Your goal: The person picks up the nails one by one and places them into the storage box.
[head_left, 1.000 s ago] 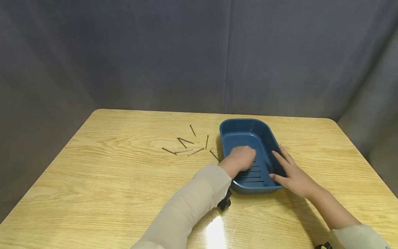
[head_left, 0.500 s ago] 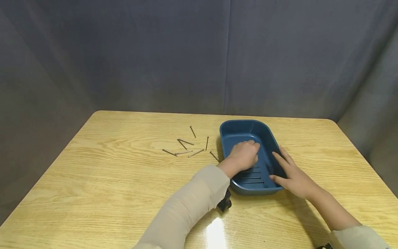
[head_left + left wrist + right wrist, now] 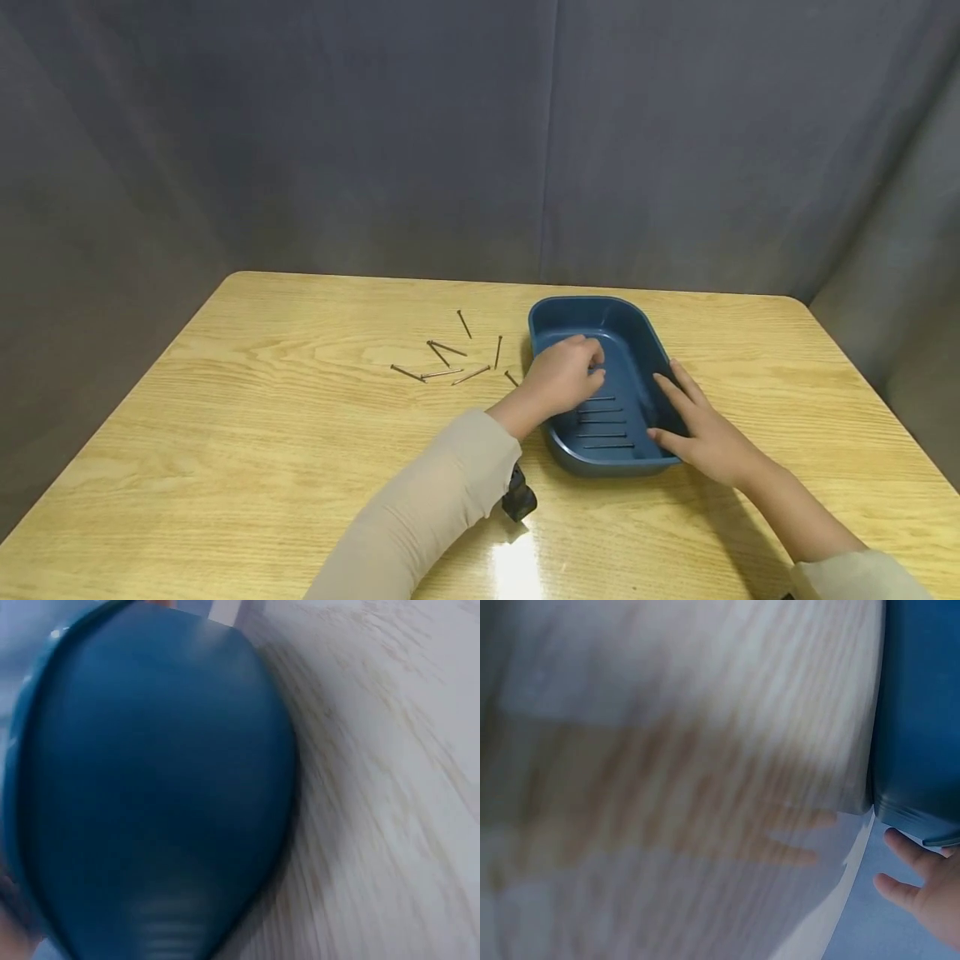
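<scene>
A blue plastic tray (image 3: pixel 633 333) stands on the table, with several nails (image 3: pixel 602 422) lying side by side in a row on its floor. My left hand (image 3: pixel 562 377) hovers over the tray's left side, fingers loosely curled; nothing shows between them. In the left wrist view, the tray (image 3: pixel 150 750) fills much of the frame, and the nails at the bottom are blurred. On the right, my right hand (image 3: pixel 708 433) rests against the tray's right rim with spread, mostly straight fingers. The right wrist view shows that hand (image 3: pixel 937 904) beside the tray wall (image 3: pixel 922 712).
Several loose nails (image 3: pixel 442 373) lie scattered on the wooden table (image 3: pixel 262 450) left of the tray. One nail (image 3: pixel 512 379) is close to the tray's left wall, partly hidden by my left hand. A grey curtain (image 3: pixel 375 142) hangs behind the table.
My left hand first shifts slightly within the tray, then draws back to the left, its fingers looser, uncovering more of the nail row. The right hand stays at the rim.
</scene>
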### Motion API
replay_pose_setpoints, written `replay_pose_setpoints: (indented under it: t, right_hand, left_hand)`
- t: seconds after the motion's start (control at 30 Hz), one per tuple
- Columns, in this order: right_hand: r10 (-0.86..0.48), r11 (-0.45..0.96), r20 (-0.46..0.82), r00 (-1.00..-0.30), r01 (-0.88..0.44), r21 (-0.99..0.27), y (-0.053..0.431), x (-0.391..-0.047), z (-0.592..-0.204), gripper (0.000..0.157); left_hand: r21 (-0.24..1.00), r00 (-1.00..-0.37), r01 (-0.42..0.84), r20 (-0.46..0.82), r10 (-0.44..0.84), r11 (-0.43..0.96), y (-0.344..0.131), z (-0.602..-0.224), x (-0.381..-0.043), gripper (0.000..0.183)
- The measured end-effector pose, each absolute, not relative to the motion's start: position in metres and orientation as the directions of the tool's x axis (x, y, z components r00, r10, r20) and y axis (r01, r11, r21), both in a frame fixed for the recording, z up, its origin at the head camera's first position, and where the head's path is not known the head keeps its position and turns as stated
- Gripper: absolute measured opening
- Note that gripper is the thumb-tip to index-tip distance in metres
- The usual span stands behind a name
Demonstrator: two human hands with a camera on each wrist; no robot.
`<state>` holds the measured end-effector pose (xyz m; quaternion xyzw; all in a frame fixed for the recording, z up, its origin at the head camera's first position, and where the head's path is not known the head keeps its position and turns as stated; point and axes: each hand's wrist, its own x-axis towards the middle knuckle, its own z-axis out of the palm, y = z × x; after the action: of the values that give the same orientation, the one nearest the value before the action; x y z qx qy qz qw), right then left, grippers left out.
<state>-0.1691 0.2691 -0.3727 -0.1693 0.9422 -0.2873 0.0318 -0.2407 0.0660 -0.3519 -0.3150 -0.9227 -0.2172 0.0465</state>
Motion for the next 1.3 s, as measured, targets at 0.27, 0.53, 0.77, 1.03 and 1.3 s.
replay_pose_setpoints:
  t: [0.27,0.53,0.77,1.03,1.3]
  right_hand:
    - [-0.338,0.785,0.047,-0.940,-0.309,-0.537,0.269,-0.169,-0.371,0.069]
    - [-0.334,0.784,0.047,-0.941,-0.306,-0.541,0.271,-0.169,-0.372,0.070]
    - [-0.333,0.779,0.049,-0.942,-0.304,-0.549,0.270,-0.169,-0.373,0.070]
    - [-0.328,0.779,0.043,-0.944,-0.296,-0.552,0.269,-0.169,-0.373,0.070]
    - [-0.337,0.776,0.046,-0.940,-0.305,-0.552,0.264,-0.169,-0.371,0.070]
  left_hand:
    - [0.450,-0.789,0.610,0.270,0.551,0.652,0.038,-0.349,-0.236,0.018]
    - [0.477,-0.804,0.589,0.260,0.535,0.653,0.018,-0.349,-0.236,0.018]
    - [0.470,-0.818,0.569,0.241,0.522,0.675,-0.003,-0.350,-0.239,0.015]
    - [0.430,-0.823,0.567,0.256,0.507,0.703,-0.030,-0.353,-0.245,0.008]
    - [0.455,-0.862,0.505,0.220,0.457,0.734,-0.058,-0.357,-0.246,0.013]
